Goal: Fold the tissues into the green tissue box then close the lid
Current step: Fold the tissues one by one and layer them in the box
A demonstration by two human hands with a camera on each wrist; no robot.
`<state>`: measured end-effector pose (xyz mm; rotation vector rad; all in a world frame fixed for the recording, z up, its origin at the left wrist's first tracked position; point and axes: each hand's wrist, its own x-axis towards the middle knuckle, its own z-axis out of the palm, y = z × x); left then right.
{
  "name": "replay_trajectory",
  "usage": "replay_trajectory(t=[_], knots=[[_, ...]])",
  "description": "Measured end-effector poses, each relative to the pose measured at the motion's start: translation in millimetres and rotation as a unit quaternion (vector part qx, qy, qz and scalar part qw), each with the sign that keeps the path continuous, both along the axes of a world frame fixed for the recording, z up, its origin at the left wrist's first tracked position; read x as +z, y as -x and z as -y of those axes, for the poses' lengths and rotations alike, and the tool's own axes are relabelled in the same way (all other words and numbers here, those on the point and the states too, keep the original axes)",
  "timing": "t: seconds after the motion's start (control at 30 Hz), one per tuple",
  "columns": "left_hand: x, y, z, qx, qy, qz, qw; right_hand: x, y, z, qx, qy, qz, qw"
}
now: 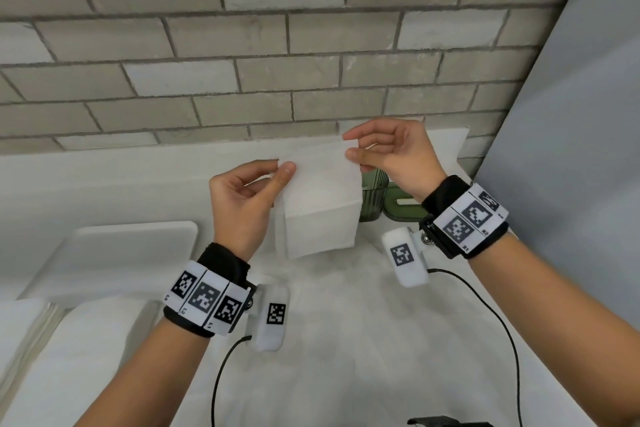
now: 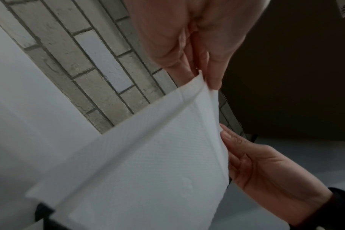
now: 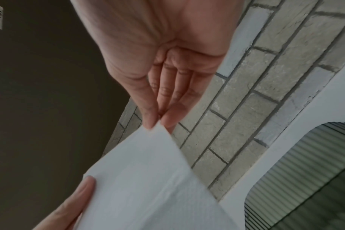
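I hold a white tissue (image 1: 320, 199) up in the air in front of me, its lower part folded and hanging. My left hand (image 1: 277, 174) pinches its upper left corner between thumb and fingers. My right hand (image 1: 351, 146) pinches the upper right corner. The wrist views show the same sheet (image 2: 148, 155) (image 3: 148, 179) pinched at its corners by the left hand (image 2: 204, 77) and the right hand (image 3: 158, 123). The ribbed green tissue box (image 1: 374, 198) stands behind the tissue, mostly hidden, and shows as a ribbed wall (image 3: 305, 179) in the right wrist view. Its green lid (image 1: 403, 208) lies just right of it.
A white tray (image 1: 114, 253) sits on the counter at the left. A stack of white tissues (image 1: 69, 340) lies at the near left. A grey brick wall (image 1: 277, 45) rises close behind the counter, and a grey panel (image 1: 571, 149) closes the right side.
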<state>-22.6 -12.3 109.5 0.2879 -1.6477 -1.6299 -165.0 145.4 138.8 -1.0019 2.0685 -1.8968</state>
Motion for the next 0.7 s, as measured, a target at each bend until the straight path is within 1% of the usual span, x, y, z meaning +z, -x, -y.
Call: replay_trajectory(t=[0.2, 0.3, 0.37, 0.43, 0.5, 0.53, 0.57, 0.63, 0.7], knots=[[-2.8, 1.8, -4.2, -0.008, -0.005, -0.002, 1.0, -3.8, 1.0, -1.5, -0.003, 0.004, 0.014, 1.0], [-2.5, 0.5, -3.1, -0.013, 0.003, -0.014, 1.0, -6.5, 1.2, -3.1, 0.01, -0.016, 0.037, 0.999], [-2.1, -2.6, -0.8, -0.018, 0.038, -0.02, 0.999, -12.3, 3.1, -9.1, 0.033, -0.071, 0.058, 0.995], [-3.5, -6.6, 3.6, -0.016, 0.045, -0.02, 0.999, -23.9, 4.9, -19.1, 0.055, -0.178, 0.024, 0.982], [-9.3, -9.7, 11.2, 0.0, 0.051, -0.003, 0.999, -43.1, 1.5, -29.3, 0.087, -0.293, -0.036, 0.952], [-13.9, -11.2, 15.4, 0.006, 0.063, 0.011, 0.998, -55.2, -2.8, -33.8, 0.113, -0.346, -0.063, 0.929], [-17.8, -13.3, 17.7, 0.008, 0.066, 0.024, 0.997, -68.0, -9.1, -37.6, 0.146, -0.399, -0.088, 0.901], [-24.6, -17.3, 19.4, 0.006, 0.054, 0.046, 0.997, -93.9, -21.9, -44.4, 0.208, -0.493, -0.119, 0.836], [-28.3, -21.2, 18.6, 0.0, 0.045, 0.059, 0.997, -114.8, -30.0, -49.4, 0.24, -0.557, -0.145, 0.781]])
